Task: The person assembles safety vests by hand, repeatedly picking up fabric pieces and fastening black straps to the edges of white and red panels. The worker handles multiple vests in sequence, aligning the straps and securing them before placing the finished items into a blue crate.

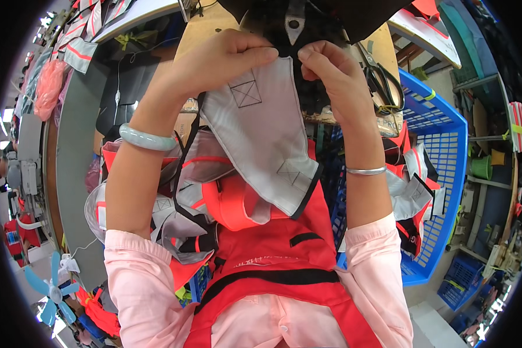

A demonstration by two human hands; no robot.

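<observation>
A grey fabric panel with black edging and stitched crossed squares hangs down in front of me. Thumb and curled fingers of my left hand pinch its upper edge. Close by on the right, my right hand is closed in a pinch on the black edging beside the panel's upper right corner; its fingertips partly hide that spot. Just beyond both hands, a pointed metal plate with a hole juts from a dark machine area.
Black-handled scissors lie on the wooden worktop, right of my right hand. A blue plastic basket at the right holds grey and red pieces. More grey and red sewn pieces lie below the panel, above my red apron.
</observation>
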